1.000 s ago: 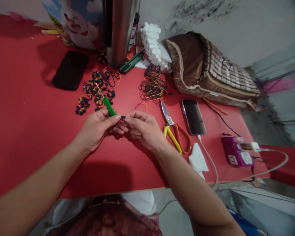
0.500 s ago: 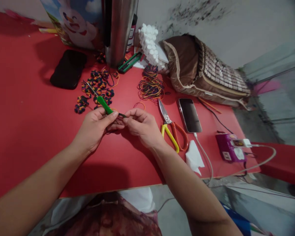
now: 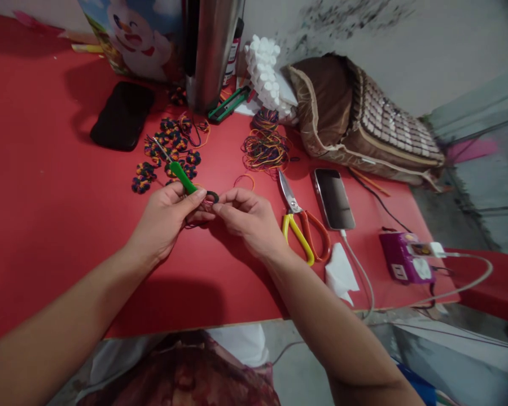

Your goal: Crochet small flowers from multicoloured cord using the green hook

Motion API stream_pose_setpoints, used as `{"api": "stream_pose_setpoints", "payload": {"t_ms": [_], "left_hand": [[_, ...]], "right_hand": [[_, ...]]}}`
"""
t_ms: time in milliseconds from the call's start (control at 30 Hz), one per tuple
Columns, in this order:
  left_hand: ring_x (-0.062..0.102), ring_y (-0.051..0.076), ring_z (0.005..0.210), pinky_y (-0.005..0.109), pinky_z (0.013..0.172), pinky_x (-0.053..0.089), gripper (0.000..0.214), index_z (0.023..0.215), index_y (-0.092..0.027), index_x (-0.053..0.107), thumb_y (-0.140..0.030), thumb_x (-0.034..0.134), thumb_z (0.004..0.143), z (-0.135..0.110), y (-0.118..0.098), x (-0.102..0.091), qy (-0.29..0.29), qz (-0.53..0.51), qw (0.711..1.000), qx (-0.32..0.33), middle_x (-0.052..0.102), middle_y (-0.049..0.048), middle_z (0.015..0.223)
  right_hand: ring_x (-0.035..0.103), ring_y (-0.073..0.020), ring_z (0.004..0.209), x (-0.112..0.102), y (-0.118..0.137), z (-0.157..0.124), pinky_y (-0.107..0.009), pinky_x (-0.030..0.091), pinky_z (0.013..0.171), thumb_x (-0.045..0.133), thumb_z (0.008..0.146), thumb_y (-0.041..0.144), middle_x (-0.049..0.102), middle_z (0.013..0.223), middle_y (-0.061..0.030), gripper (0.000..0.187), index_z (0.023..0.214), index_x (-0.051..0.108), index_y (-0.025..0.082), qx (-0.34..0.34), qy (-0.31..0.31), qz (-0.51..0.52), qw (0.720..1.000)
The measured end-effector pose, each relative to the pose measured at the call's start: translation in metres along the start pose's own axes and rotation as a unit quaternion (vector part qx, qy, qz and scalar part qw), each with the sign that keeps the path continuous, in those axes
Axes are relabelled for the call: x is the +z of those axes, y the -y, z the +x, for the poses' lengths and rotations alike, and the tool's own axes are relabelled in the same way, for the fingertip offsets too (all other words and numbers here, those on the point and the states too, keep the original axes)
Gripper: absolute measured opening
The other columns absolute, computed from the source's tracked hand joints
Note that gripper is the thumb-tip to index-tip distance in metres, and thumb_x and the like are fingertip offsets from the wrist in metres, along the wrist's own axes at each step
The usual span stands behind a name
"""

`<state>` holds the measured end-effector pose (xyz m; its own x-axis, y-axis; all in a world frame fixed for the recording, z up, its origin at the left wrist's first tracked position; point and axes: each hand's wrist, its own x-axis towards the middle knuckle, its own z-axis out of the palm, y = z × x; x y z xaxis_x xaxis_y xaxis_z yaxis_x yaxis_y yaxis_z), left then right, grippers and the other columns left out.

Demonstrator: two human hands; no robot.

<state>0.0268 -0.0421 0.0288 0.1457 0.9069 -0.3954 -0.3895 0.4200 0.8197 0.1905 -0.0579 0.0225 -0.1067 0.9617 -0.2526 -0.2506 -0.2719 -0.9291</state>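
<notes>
My left hand (image 3: pixel 169 217) is closed on a crochet hook (image 3: pixel 182 176) with a green handle; its metal tip points up and away to the left. A small dark loop of crocheted yarn (image 3: pixel 213 196) sits between my two hands, pinched at the left thumb. My right hand (image 3: pixel 248 217) has thumb and forefinger closed at the right edge of this loop. Just beyond the hook lie several crocheted flowers (image 3: pixel 169 135) in dark blue, orange and pink. A tangle of multicoloured yarn (image 3: pixel 265 149) rests on the red table (image 3: pixel 38 225), farther off to the right.
Right of my hands lie scissors (image 3: pixel 294 208), a charging phone (image 3: pixel 333 198), crumpled tissue (image 3: pixel 341 273) and a purple power adapter (image 3: pixel 400 256). A black phone-like object (image 3: pixel 122 115), steel flask (image 3: pixel 211 56), green cutter (image 3: pixel 228 105) and brown cushion (image 3: pixel 330 107) stand farther back.
The dark yarn loop now shows rounder and more open between my fingers. Both hands keep their grip; the whole view has shifted slightly.
</notes>
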Motion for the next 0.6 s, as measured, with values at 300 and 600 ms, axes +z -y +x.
{"api": "stream_pose_setpoints", "payload": {"t_ms": [300,600], "left_hand": [[0.074,0.011,0.063,0.021,0.065,0.06,0.024,0.084,-0.014,0.069,-0.027,0.09,0.081,0.0026,0.0042,-0.0026,0.022,-0.002,1.0,-0.009,0.076,0.0008,0.074],[0.073,0.011,0.063,0.022,0.066,0.061,0.026,0.085,-0.015,0.07,-0.03,0.091,0.08,0.0017,0.0036,-0.0055,0.036,0.013,0.999,-0.019,0.076,0.0006,0.074]], "right_hand": [[0.041,-0.0048,0.049,-0.0002,0.0041,-0.001,-0.021,0.027,0.046,0.098,0.075,0.043,0.064,0.062,0.0048,0.036,0.082,0.073,0.019,0.023,0.009,0.004,1.0],[0.048,-0.0063,0.052,-0.0012,0.0001,-0.0017,-0.022,0.031,0.049,0.093,0.081,0.039,0.068,0.065,0.0025,0.029,0.081,0.073,0.018,0.027,0.01,-0.029,0.999]]}}
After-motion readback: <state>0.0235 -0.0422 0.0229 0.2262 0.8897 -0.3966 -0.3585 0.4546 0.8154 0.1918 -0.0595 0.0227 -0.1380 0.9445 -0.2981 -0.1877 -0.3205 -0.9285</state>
